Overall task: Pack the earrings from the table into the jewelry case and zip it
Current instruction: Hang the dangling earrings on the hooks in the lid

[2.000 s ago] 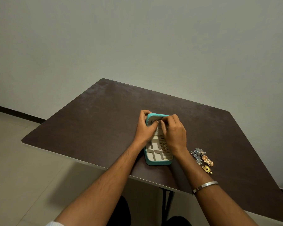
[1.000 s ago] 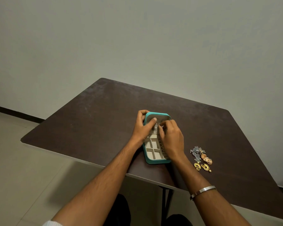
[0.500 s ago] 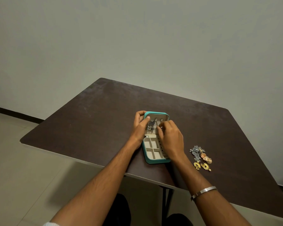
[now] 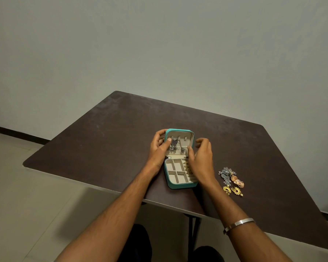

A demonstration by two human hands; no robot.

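Observation:
A teal jewelry case (image 4: 180, 184) lies open on the dark table (image 4: 112, 140), its cream lid (image 4: 180, 136) tilted up. Silver earrings (image 4: 175, 145) hang inside the lid, and gold pieces (image 4: 187, 167) sit in the tray's right slots. My left hand (image 4: 158, 150) grips the lid's left edge, thumb pressing on the silver earrings. My right hand (image 4: 202, 157) hovers at the case's right side with fingers spread and nothing in it. To the right lies a loose pile: silver earrings (image 4: 225, 173), orange-gold ones (image 4: 237, 181) and two yellow-gold ones (image 4: 232, 190).
The table's near edge (image 4: 106, 186) runs just under the case, and my forearms cross it. A grey wall (image 4: 159, 53) stands behind the table. A metal bangle (image 4: 238, 223) circles my right wrist. Pale floor (image 4: 17, 195) shows at the left.
My right hand has come off the lid and moved right, with fingers spread. The lid now stands fully uncovered with silver earrings hanging in it. My left hand still holds the lid.

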